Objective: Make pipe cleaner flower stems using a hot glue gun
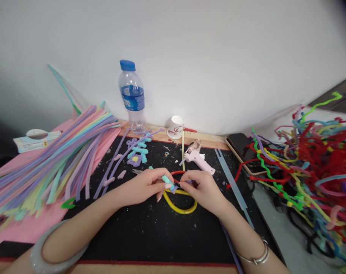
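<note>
Over the middle of the black mat [150, 236], my left hand [146, 184] is closed, pinching a small fuzzy turquoise pipe cleaner piece [167, 179] with some purple at its lower end. My right hand [201, 186] is closed too, its fingertips pressed together against the right end of that piece. Something small and dark shows at those fingertips; I cannot make out what it is. Under both hands lie scissors with yellow and red handles [181, 210], partly hidden, blades pointing left. Behind my left hand rest turquoise twisted pipe cleaners [143, 150] and a purple flower with a yellow centre [135, 159].
A pale pink glue gun [200, 160] lies beyond my right hand. Against the wall stand a water bottle [132, 99] and a paper cup [175, 127]. Pastel pipe cleaners [61, 160] are heaped left; a bright tangle [318, 163] fills the right beside a phone [241, 148].
</note>
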The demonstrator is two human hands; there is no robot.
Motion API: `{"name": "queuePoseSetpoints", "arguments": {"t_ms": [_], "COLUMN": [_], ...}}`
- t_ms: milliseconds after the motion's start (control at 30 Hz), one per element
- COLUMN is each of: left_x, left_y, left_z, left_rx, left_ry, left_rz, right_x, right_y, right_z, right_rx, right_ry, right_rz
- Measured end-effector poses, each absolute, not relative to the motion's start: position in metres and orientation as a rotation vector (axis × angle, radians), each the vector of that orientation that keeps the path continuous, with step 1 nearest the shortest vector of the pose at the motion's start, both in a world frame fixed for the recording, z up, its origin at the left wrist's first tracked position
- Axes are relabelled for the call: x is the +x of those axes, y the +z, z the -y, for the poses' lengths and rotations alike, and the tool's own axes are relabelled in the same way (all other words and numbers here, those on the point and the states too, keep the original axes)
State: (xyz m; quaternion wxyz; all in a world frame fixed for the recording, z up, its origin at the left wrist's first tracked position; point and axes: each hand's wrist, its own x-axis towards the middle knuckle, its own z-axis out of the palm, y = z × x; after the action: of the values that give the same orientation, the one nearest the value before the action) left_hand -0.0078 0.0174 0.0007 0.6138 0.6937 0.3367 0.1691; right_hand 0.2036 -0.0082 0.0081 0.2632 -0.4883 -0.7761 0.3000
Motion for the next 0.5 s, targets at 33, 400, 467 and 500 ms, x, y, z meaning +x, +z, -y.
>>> {"name": "queuePoseSetpoints", "arguments": {"t_ms": [33,400,467,500], "left_x": [-0.0078,-0.0054,-0.0052,-0.0052], "left_y": [0.0005,-0.0016,-0.0014,-0.0014], "left_z": [-0.0178,-0.0165,-0.0163,-0.0163], "left_rx": [1.6,1.428,1.439,1.445], "left_ry": [0.393,0.453,0.459,0.463], "left_rz": [-0.781,-0.786,-0.781,-0.778], "right_x": [0.2035,0.2035,0.2032,0.2032], "right_y": [0.0085,0.0085,0.0081,0.0079], "right_z": [0.0082,0.0078,0.0077,0.0078], "right_rx": [-1.326,-1.351,-1.348,-1.346], "right_ry": [0.801,0.742,0.731,0.727], "right_rz": [2.107,2.141,2.148,2.152]}}
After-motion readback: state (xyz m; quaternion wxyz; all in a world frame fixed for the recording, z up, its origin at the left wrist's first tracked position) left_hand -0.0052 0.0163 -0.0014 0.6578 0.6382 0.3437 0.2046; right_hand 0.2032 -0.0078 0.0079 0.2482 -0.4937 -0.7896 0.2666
